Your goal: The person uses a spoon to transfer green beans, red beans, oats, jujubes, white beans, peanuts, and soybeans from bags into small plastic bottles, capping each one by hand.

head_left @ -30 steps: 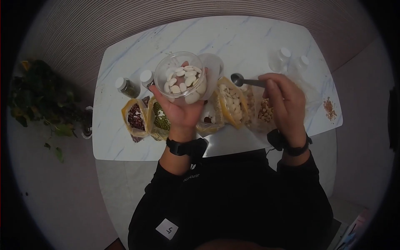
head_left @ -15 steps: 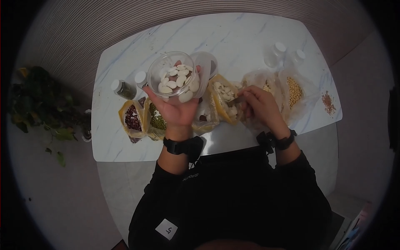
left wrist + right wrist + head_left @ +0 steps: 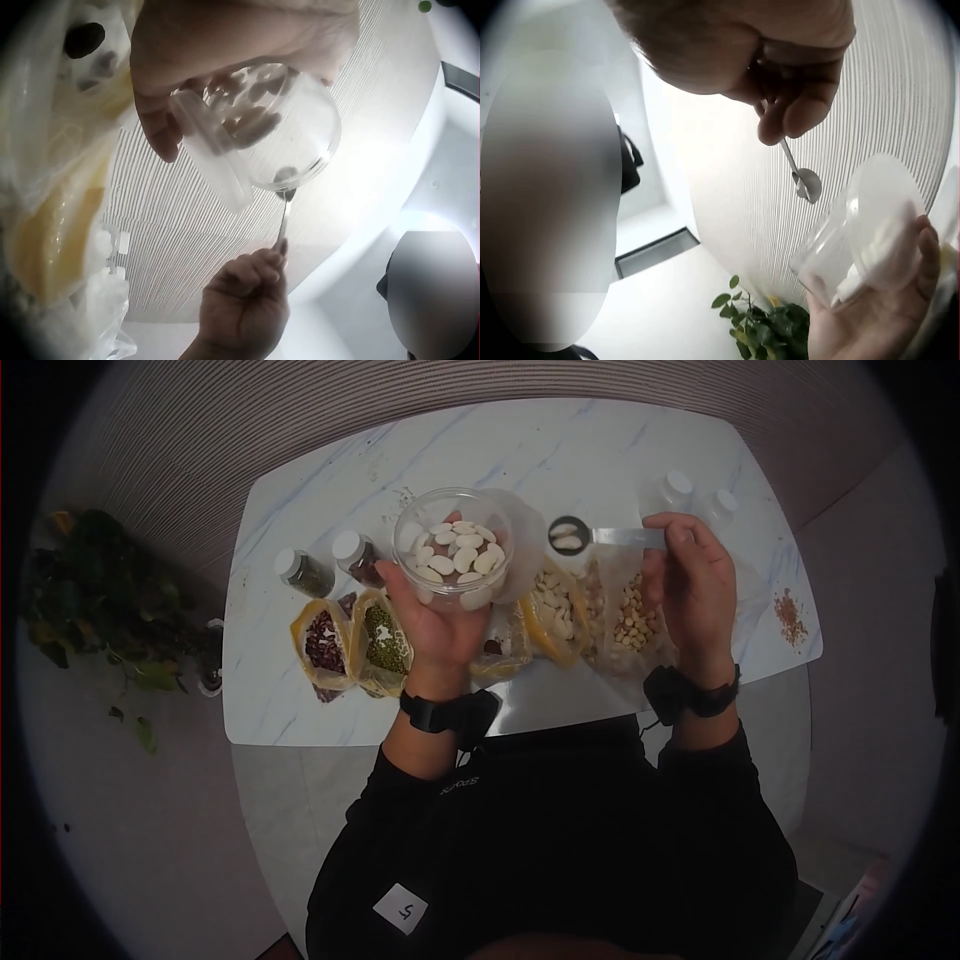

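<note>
My left hand (image 3: 440, 638) holds up a round clear plastic tub (image 3: 319, 139) with large white beans lying in its bottom. In the left wrist view a translucent lid (image 3: 214, 154) is held against the tub in the same hand. The right hand (image 3: 697, 585) grips the handle of a metal measuring spoon (image 3: 625, 537), its bowl carrying a few white beans just right of the tub. Below the spoon stands an open yellow-edged bag (image 3: 540, 635) of white beans.
Bags of dark red beans (image 3: 325, 642), green beans (image 3: 387, 642) and pale nuts or beans (image 3: 636, 620) line the table's near side. Two white-capped jars (image 3: 303, 571) stand at left, two clear bottles (image 3: 673, 490) at back right. Small reddish grains (image 3: 790, 620) lie by the right edge.
The spoon, empty a second ago, dipped into the white-bean bag and has come back up with white beans in it. The tub has shifted slightly to the right.
</note>
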### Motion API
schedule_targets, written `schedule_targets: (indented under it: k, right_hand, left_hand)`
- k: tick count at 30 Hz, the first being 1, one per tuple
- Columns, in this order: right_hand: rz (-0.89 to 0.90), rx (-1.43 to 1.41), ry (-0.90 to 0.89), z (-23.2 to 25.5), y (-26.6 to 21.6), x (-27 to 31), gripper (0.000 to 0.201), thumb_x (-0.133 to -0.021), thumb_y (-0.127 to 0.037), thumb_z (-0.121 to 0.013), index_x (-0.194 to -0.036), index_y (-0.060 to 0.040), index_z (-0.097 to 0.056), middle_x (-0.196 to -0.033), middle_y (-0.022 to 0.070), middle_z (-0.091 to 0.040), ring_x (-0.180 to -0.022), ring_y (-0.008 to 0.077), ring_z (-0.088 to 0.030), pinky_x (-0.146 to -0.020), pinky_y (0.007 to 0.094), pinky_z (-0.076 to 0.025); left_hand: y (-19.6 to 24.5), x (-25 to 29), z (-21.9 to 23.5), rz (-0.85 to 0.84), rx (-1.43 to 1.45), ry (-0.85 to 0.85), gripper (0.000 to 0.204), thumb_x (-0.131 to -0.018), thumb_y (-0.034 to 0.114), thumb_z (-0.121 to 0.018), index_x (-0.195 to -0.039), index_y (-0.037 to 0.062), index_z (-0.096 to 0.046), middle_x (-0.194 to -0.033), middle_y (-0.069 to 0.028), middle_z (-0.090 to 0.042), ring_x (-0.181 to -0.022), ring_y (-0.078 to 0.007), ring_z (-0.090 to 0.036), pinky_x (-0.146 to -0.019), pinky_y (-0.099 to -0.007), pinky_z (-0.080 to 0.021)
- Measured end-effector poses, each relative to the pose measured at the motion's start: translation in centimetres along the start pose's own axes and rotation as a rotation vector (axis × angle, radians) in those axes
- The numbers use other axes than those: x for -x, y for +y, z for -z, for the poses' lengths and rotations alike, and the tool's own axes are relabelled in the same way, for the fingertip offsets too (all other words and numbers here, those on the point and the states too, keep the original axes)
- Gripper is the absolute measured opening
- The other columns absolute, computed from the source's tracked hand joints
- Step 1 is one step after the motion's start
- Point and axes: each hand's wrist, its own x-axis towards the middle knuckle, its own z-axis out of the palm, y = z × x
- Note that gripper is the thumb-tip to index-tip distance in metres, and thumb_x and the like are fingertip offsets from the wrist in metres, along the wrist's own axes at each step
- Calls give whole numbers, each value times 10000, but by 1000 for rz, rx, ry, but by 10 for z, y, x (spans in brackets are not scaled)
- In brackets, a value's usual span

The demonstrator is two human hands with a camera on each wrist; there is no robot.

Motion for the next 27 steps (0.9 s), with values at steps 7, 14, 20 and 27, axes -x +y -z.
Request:
schedule_targets:
  k: [7,14,20,27]
  right_hand:
    - [509,649,-252,-55,-4,1,196,-982,-88,-504,-1111,-3,-625,-773,43,-611,-634,80,-575,-582,206,-464]
    - [321,702,35,-29,-16,15,155,-958,-112,-549,-1047,-37,-651,-767,64,-622,-599,114,-595,-576,242,-476]
    - [301,1003,-118,-14,35,18,141,-926,-107,-565,-994,-7,-639,-870,151,-658,-739,329,-636,-661,370,-507]
    - [-70,839,-104,0,59,18,172,-961,-141,-521,-1001,-12,-628,-745,103,-636,-641,223,-621,-595,313,-491]
  left_hand:
    - [-3,3,-3,49,-46,-11,868,-903,725,-322,-1460,60,-312,-1458,-142,-398,-1327,-351,-395,-1127,-527,-291]
    - [7,-2,3,47,110,69,951,-855,793,-301,-1471,68,-305,-1472,-167,-381,-1321,-396,-386,-1059,-577,-334]
    - [6,-4,9,25,70,127,1018,-814,837,-296,-1481,67,-294,-1468,-231,-359,-1310,-426,-389,-1028,-596,-349]
    - [5,-4,8,51,75,108,1011,-816,835,-296,-1486,78,-288,-1455,-263,-361,-1289,-448,-403,-1023,-600,-363]
